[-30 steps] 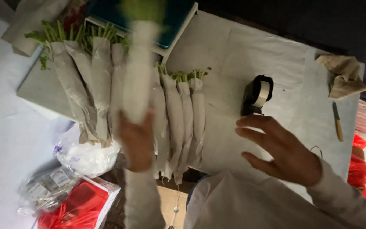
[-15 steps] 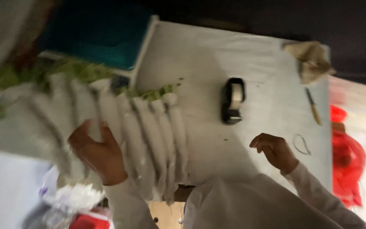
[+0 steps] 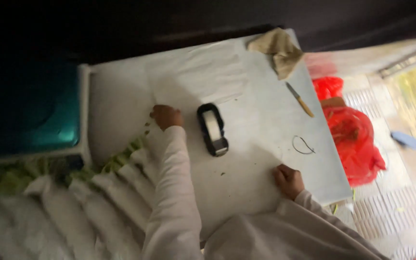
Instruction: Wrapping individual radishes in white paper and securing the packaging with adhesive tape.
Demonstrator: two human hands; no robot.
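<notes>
Left hand (image 3: 166, 116) reaches far across the paper sheet (image 3: 246, 144) on the table, fingers curled onto the sheet's far-left part, just beside the tape dispenser (image 3: 212, 129). Right hand (image 3: 289, 181) sits knuckled at the near edge, pinning the paper; whether either pinches it, can't tell. Best approach, prob.: keep both edges flat, pull evenly, no creases. Wrapped radishes (image 3: 121, 192) lie left of the arm; knife (image 3: 299, 99) w/ rag (image 3: 278, 48) far right.
</notes>
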